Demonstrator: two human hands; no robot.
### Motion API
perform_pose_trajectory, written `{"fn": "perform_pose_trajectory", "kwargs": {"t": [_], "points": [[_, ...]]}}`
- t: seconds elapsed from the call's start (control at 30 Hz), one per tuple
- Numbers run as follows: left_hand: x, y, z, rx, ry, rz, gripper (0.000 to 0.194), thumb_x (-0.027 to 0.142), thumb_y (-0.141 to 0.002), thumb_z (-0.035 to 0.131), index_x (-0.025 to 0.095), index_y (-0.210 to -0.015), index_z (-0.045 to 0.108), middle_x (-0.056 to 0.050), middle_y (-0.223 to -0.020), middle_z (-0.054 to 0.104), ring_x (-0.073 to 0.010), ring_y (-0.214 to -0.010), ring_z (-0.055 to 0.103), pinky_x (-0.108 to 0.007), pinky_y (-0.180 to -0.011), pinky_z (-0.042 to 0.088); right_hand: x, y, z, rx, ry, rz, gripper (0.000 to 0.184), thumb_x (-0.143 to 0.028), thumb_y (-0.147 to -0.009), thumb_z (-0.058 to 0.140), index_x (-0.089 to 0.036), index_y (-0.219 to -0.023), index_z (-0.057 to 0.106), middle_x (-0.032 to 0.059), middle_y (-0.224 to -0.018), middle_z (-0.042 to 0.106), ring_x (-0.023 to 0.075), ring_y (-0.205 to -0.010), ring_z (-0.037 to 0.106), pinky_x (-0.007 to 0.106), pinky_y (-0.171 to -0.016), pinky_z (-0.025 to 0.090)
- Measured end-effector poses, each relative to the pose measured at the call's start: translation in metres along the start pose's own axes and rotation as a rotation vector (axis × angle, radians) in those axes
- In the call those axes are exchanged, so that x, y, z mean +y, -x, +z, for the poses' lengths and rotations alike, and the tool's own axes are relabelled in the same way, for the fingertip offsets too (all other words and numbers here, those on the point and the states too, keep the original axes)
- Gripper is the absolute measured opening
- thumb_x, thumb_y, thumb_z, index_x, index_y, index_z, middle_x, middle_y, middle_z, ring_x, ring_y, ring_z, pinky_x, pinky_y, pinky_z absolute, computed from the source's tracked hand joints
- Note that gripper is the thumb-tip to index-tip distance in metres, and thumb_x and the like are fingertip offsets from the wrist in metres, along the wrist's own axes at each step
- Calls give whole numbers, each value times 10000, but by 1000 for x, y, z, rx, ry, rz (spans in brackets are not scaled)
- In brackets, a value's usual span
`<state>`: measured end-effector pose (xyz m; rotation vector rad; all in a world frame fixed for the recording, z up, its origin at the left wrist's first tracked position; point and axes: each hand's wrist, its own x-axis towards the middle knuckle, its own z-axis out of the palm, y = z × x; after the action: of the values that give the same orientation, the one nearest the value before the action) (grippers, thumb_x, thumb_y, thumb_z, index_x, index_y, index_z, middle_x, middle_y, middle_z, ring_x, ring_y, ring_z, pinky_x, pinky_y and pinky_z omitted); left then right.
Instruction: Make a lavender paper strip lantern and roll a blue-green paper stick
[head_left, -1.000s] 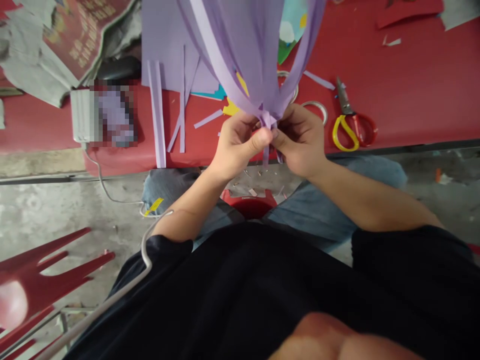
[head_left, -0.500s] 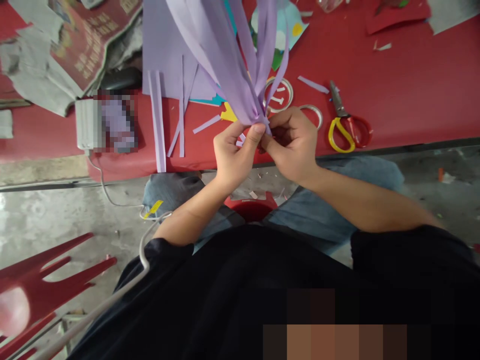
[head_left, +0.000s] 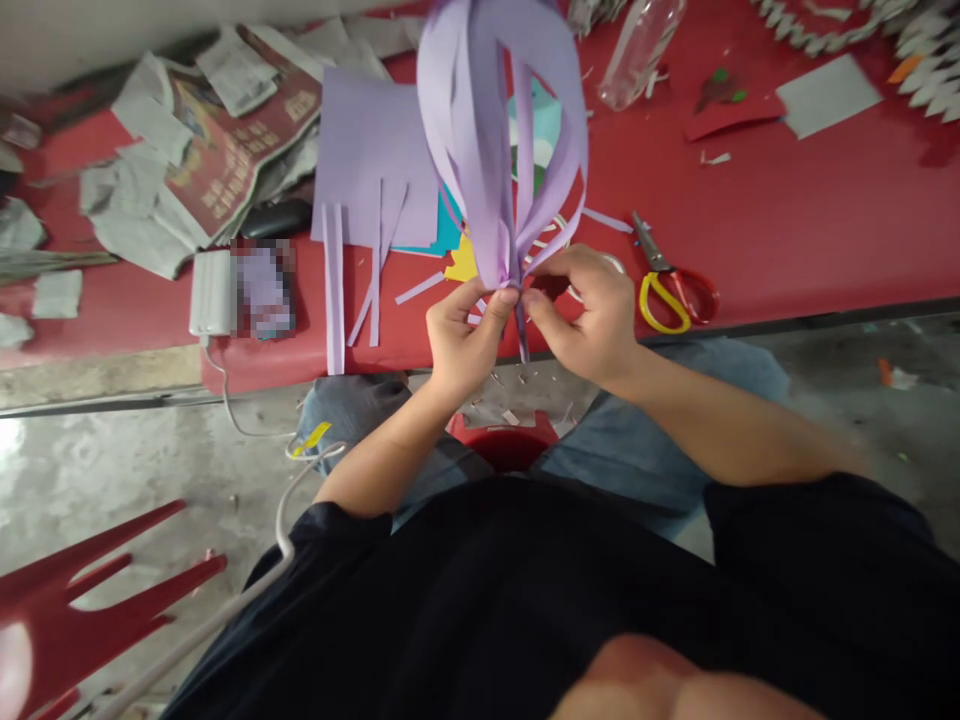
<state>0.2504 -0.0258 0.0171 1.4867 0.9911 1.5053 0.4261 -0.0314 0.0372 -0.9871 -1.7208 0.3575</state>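
Purple paper strips (head_left: 472, 150) are looped upward into a balloon-like bundle, gathered at a narrow base over the table's near edge. My left hand (head_left: 466, 335) pinches this base between thumb and bent fingers. From the other side, my right hand (head_left: 589, 315) closes on the gathered strips, its index finger reaching behind them; its exact grip is partly hidden. A narrow tail (head_left: 523, 340) hangs below the base between my hands. Behind my right hand, white rings are partly covered. Scissors (head_left: 656, 255) with yellow and red handles lie to its right.
Loose purple strips (head_left: 335, 300), a purple sheet (head_left: 367, 150) and crumpled newspaper (head_left: 247, 150) lie on the red table (head_left: 795, 220) at left. A white power bank (head_left: 212, 293) trails a cable. A clear plastic bottle (head_left: 641, 50) lies at the back.
The camera view has shifted, showing more of the table's back. The bundle stands more upright, its rounded loops visible, and a tail now shows below the base. Both hands keep hold near it.
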Motion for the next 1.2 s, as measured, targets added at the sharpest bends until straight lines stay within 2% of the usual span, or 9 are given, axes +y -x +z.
{"fn": "perform_pose_trajectory", "kwargs": {"t": [0.23, 0.47, 0.53, 0.6, 0.7, 0.8, 0.93, 1.07, 1.2], "points": [[-6, -2, -8, -37, -133, 65, 217, 423, -1031, 786, 266, -1147, 882, -56, -1121, 872, -206, -1067, 813, -338, -950, 630, -1, -4, -1, 21, 9, -31, 99, -247, -1049, 666, -247, -1017, 760, 43, -922, 766, 213, -818, 720, 367, -764, 595], [-11, -10, -9, -26, 140, 94, 189, 398, -887, 951, 285, -1021, 882, -55, -1135, 852, -202, -1073, 809, -364, -1008, 635, -3, -6, -3, 37, -12, -83, 160, -264, -1070, 642, -259, -1011, 790, 49, -961, 802, 219, -835, 745, 374, -775, 615], [-13, -12, -10, -49, 213, 32, 225, 418, -851, 979, 277, -994, 877, -49, -1068, 848, -184, -1015, 804, -344, -969, 638, -4, -6, -2, 35, -27, -73, 178, -298, -1084, 640, -265, -1012, 799, 49, -960, 808, 222, -848, 754, 377, -792, 622], [-13, -15, -11, -78, 270, -31, 238, 435, -838, 988, 262, -955, 872, -39, -976, 831, -149, -876, 778, -298, -849, 640, -5, -5, -1, 37, -39, -61, 180, -296, -1089, 645, -266, -1014, 806, 47, -954, 811, 218, -857, 761, 367, -798, 624], [-11, -16, -10, -108, 360, -97, 250, 423, -819, 1002, 235, -892, 854, -16, -874, 797, -91, -676, 689, -224, -642, 585, -7, -4, 1, 47, -33, -56, 164, -279, -1080, 665, -256, -1003, 807, 43, -940, 811, 202, -824, 755, 341, -764, 618], [-8, -14, -7, -119, 442, -149, 252, 393, -836, 995, 219, -901, 825, 2, -818, 778, -63, -588, 635, -187, -550, 531, -6, -4, 1, 40, -1, -56, 172, -285, -1075, 663, -247, -979, 801, 43, -924, 805, 194, -792, 740, 337, -734, 609], [-8, -11, -3, -103, 481, -152, 273, 358, -862, 982, 224, -1000, 787, 2, -873, 798, -68, -674, 702, -172, -612, 556, -3, -7, 1, 60, 62, -40, 157, -346, -1031, 724, -247, -916, 765, 42, -867, 781, 210, -759, 719, 363, -717, 601], [-11, -10, -1, -62, 445, -111, 369, 397, -812, 1016, 215, -939, 721, 9, -899, 787, -85, -756, 747, -188, -667, 585, -4, -11, -1, 89, 26, -31, 121, -339, -968, 774, -256, -894, 728, 15, -775, 721, 189, -646, 643, 361, -637, 573], [-13, -10, -1, -30, 372, -162, 428, 447, -793, 1021, 217, -908, 680, 11, -913, 773, -92, -779, 746, -215, -701, 604, -8, -9, 0, 113, -52, -15, 117, -349, -948, 770, -265, -950, 689, -13, -749, 671, 167, -580, 598, 348, -529, 513]]}}
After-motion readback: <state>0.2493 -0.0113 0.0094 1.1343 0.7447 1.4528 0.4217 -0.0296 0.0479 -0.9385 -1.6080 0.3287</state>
